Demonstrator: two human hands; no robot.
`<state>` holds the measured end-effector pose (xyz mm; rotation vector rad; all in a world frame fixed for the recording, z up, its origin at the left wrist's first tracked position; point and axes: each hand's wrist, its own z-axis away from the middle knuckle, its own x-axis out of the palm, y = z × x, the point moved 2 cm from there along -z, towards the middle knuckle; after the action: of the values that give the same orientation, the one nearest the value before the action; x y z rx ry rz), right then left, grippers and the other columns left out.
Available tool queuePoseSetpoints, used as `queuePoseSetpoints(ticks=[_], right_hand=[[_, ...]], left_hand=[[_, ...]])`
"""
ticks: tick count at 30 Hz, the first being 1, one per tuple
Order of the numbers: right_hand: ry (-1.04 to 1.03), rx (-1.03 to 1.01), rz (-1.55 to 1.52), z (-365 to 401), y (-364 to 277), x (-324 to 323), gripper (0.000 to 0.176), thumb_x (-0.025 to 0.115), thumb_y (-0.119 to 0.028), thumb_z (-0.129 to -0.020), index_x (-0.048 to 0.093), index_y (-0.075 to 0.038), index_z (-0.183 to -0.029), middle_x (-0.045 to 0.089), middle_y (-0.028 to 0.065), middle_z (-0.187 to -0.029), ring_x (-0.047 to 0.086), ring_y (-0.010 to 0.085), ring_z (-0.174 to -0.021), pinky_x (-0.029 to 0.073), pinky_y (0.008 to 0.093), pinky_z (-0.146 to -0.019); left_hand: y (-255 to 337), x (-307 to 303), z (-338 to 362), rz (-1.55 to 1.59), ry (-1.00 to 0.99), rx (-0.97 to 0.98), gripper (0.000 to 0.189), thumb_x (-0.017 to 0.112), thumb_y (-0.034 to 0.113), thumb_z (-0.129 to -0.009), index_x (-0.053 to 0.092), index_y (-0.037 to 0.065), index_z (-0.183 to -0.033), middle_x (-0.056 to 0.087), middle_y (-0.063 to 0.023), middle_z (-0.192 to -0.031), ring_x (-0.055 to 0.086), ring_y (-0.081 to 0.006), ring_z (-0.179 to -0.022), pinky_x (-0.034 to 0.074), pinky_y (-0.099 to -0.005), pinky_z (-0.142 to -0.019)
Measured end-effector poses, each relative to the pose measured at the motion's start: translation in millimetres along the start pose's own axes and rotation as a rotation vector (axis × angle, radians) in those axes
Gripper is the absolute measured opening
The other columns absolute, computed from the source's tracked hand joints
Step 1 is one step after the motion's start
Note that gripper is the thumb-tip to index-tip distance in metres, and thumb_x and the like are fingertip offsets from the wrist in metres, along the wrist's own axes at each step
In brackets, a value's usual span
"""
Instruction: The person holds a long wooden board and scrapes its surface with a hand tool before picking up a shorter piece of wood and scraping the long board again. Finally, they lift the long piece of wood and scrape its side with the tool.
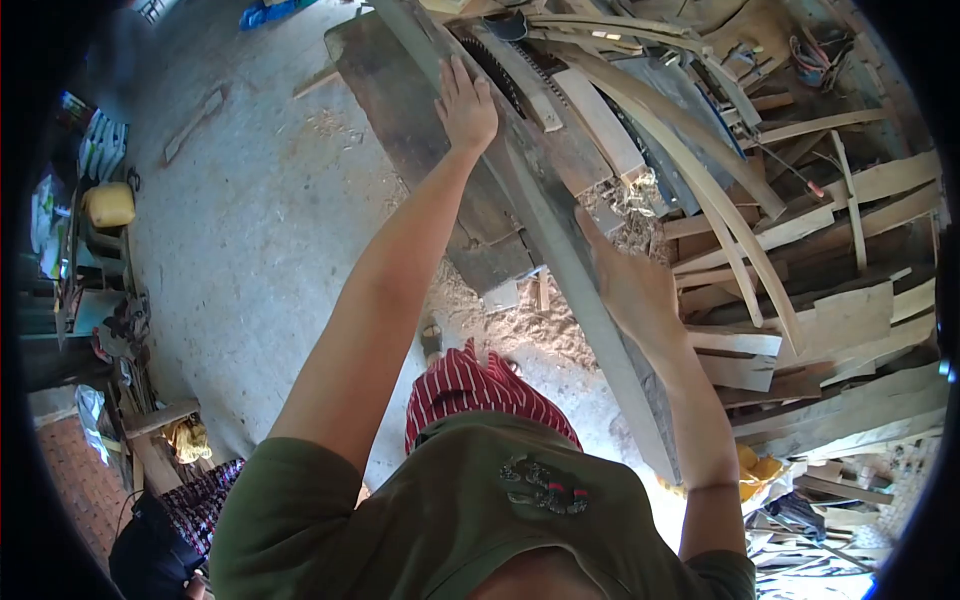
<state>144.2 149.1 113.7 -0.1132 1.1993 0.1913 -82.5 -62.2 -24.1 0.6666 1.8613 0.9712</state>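
Observation:
A long, grey-brown wooden plank (pixel 570 255) runs slantwise from the top of the view down past my right side. It lies across a dark wooden workbench (pixel 400 110), and its near end juts beyond the bench. My left hand (pixel 467 108) rests flat on the plank's far part, fingers stretched out. Closer to me, my right hand (pixel 640 295) grips the plank's right side, with one finger pointing forward along it; the other fingers are mostly hidden. Right of my left hand is a dark toothed strip (pixel 497 78) that looks like a saw blade.
Curved wooden strips (pixel 690 165) and stacked boards (pixel 840 325) crowd the right side. Shavings (pixel 540 325) cover the floor below the bench. A yellow jerrycan (pixel 110 205) stands at the left. Another person (pixel 165 535) is partly visible at the lower left.

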Motion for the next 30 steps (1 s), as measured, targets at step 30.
queuePoseSetpoints(ticks=[30], right_hand=[[0.156,0.084,0.184,-58.3,-44.3,-9.8,0.069,0.056,-0.018,-0.097,0.028,-0.032,-0.158,0.066,0.0143,-0.061,0.069,0.032,-0.057,0.054,0.0467,-0.048]], left_hand=[[1.5,2.4,3.0,0.123,0.061,0.103,0.064,0.032,0.035,-0.107,0.017,0.0,-0.158,0.013,-0.0277,-0.164,0.021,-0.044,-0.149,0.019,-0.0529,-0.121]])
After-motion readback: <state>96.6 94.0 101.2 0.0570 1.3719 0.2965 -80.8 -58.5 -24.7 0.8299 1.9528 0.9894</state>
